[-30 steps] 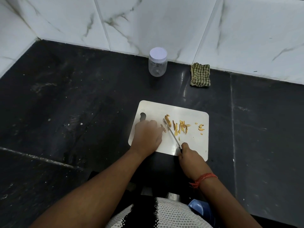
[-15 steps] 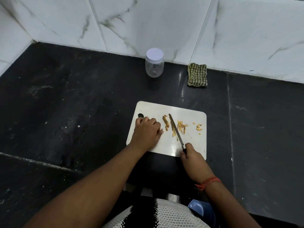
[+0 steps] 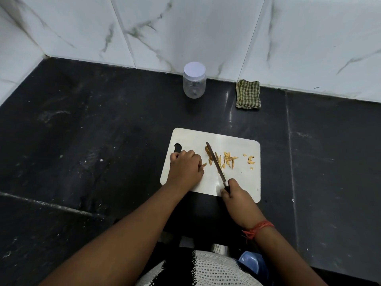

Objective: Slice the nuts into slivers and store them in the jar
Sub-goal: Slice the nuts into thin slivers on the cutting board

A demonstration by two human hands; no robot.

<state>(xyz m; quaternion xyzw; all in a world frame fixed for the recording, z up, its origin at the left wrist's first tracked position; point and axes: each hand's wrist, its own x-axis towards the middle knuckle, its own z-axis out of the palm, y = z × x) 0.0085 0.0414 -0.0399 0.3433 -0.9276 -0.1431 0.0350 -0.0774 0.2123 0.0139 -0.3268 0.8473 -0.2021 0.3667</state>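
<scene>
On the board (image 3: 237,182), our left hand (image 3: 185,169) pinches one sliver (image 3: 204,164) at its left side; slivers (image 3: 223,159) lie mid-board under the knife (image 3: 215,162) our right hand (image 3: 237,193) grips. They look light, brittle, scatter-prone. The jar (image 3: 194,80) stands capped beyond the board.

Left hand (image 3: 186,169) curled — right hand (image 3: 237,196) clenched

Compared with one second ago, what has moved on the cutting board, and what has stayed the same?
The knife in the right hand swung from beside the left hand rightward into the nut slivers. The left hand stays curled on the cutting board, pinching a nut piece. The jar, lid on, and cloth are unchanged.
</scene>
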